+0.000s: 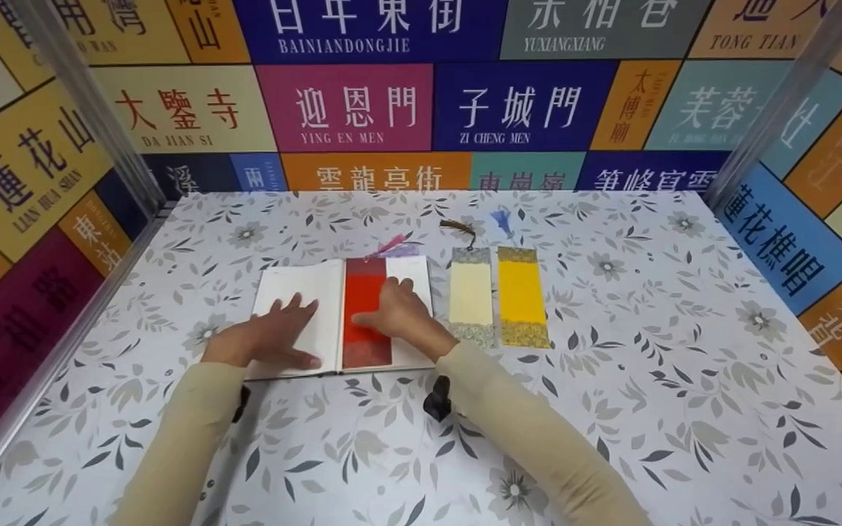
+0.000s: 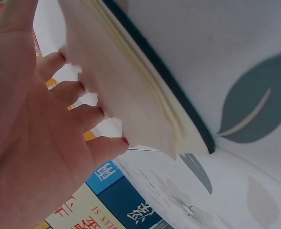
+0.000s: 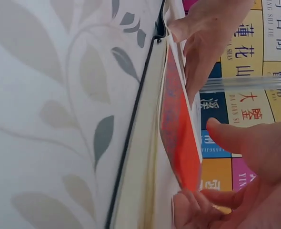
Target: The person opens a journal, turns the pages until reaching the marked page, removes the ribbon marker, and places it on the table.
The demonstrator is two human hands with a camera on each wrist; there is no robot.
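An open notebook (image 1: 319, 281) with blank white pages lies on the table. Across its right page, along the fold, lies a red bookmark (image 1: 365, 292) with darker red ends. My left hand (image 1: 271, 337) is spread over the left page; in the left wrist view its fingertips (image 2: 90, 117) touch the paper. Over the bookmark is my right hand (image 1: 406, 310), its bent fingers touching the bookmark's edge in the right wrist view. There the thumb (image 3: 221, 131) stands apart from them. Pink and lavender tassels (image 1: 392, 247) stick out above the notebook.
Right of the notebook lie a cream bookmark (image 1: 471, 292) with a brown tassel (image 1: 459, 226) and a yellow bookmark (image 1: 521, 292) with a blue tassel (image 1: 501, 221). A floral cloth (image 1: 647, 351) covers the table. Colourful lettered panels (image 1: 344, 106) stand at the back and sides.
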